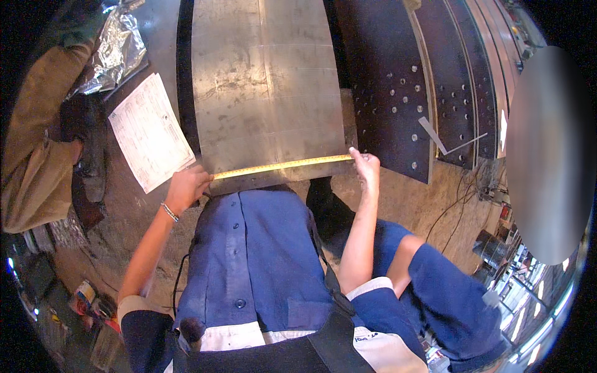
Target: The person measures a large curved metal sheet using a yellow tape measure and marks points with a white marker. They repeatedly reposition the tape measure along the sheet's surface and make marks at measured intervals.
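A yellow tape measure blade (283, 166) lies stretched along the near edge of a grey steel plate (267, 87). My left hand (186, 186) pinches its left end at the plate's near left corner. My right hand (365, 165) holds the other end against the plate's near right corner. A bracelet sits on my left wrist. My blue shirt fills the view below the plate.
A printed paper sheet (150, 132) lies left of the plate. A dark steel plate with bolt holes (398, 93) lies to the right, with a metal square (444, 144) on it. Crumpled foil (118, 50) and a brown garment (37, 143) are at far left. Cables trail at right.
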`<state>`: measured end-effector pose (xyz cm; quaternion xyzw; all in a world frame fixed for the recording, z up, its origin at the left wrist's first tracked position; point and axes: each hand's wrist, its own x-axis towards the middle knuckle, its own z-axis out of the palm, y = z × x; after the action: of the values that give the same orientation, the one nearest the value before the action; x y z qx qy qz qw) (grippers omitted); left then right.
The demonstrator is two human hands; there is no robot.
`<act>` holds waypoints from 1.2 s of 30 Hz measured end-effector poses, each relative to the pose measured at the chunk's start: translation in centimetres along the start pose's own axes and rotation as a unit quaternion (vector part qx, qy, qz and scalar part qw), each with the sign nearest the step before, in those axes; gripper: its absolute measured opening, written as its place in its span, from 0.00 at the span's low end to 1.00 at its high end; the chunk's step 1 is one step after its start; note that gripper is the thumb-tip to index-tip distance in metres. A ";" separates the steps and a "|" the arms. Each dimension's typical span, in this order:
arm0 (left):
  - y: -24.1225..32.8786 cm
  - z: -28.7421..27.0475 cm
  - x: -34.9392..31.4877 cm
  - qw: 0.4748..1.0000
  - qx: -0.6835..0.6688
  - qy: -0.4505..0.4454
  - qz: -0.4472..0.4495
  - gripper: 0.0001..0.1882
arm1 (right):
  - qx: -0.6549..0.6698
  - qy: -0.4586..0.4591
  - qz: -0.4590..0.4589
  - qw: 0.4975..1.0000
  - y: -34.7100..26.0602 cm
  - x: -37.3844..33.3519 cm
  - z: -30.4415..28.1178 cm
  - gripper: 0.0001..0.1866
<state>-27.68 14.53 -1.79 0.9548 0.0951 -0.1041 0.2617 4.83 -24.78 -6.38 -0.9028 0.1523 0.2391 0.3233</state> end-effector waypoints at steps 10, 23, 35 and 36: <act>0.2 -0.3 0.0 1.000 0.010 -0.009 -0.002 0.06 | 0.229 -0.009 0.052 0.972 0.6 -4.5 3.3 0.18; 0.1 -0.4 -0.1 0.999 0.010 -0.024 -0.028 0.07 | 0.260 -0.007 0.042 0.965 1.1 -3.2 3.6 0.11; 0.7 -0.5 -0.8 0.999 -0.005 0.013 -0.030 0.09 | 0.250 -0.031 0.049 0.966 0.7 -3.2 3.1 0.11; 0.7 -0.4 -0.8 1.000 -0.002 0.015 -0.023 0.08 | 0.252 -0.027 0.043 0.966 1.0 -3.0 3.1 0.11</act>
<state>-28.20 14.09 -0.93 0.9533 0.1215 -0.0959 0.2593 0.83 -23.13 -7.42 -0.7778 0.2377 0.2309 0.5341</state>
